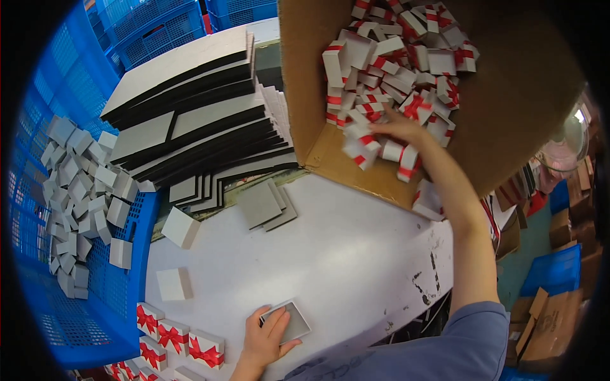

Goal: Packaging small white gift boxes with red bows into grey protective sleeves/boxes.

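My left hand (270, 335) is closed around a small open white box (306, 315) near the table's front edge. Its fingers reach inside over a grey bottom, and the thumb lies along the near side. My right arm stretches into a large cardboard carton (356, 181), where my right hand (400, 126) is among a heap of white gift box lids (416, 105) with red ribbons. A motion-blurred lid (361, 147) touches its fingertips. Smearing hides whether the fingers grip it. Several white boxes with red bows (206, 349) stand at the lower left.
A blue plastic crate (149, 222) at the left holds many plain small boxes (79, 184). Stacked black-edged white boards (190, 120) stand at the back. Grey square cards (264, 202) and two loose white boxes (181, 227) lie on the white table (241, 267).
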{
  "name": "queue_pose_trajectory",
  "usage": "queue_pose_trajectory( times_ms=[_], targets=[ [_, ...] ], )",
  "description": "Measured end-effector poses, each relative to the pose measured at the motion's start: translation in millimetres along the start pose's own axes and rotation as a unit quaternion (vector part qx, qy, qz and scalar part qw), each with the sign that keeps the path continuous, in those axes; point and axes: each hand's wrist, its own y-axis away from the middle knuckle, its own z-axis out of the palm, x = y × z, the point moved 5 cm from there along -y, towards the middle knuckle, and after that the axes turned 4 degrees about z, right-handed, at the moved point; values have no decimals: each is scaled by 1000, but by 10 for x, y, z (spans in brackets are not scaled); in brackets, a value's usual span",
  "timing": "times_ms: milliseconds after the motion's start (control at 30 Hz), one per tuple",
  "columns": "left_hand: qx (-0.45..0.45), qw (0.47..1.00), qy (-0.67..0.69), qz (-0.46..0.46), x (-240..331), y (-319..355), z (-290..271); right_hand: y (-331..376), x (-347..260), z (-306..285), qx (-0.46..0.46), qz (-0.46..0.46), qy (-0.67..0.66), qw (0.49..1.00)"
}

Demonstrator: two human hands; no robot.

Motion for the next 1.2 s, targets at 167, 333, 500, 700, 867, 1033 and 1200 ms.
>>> queue_pose_trajectory(
  times_ms=[167, 333, 500, 700, 867, 1033, 1200],
  targets=[
    [5, 1000, -11, 3, -8, 13, 37, 519, -739, 572, -57, -26, -181, 981],
    [54, 999, -6, -5, -39, 101, 1, 1052, -1024, 859, -12, -140, -93, 986],
    [111, 989, -1, -93, -82, 378, -94, 1541, -1046, 1197, -49, -176, 92, 979],
    [64, 988, 14, -140, -110, 358, -161, 2420, -1567, 1334, -113, -106, -404, 901],
    [127, 981, 149, -23, -238, 242, -74, 2499, -1533, 2328, -339, 68, -374, 861],
    [109, 961, 250, -52, -288, 204, -90, 2848, -1903, 2413, -247, -246, -75, 934],
    [25, 996, 42, -74, -138, 170, -190, 3224, -1881, 2239, -149, -406, 46, 900]
  ],
)
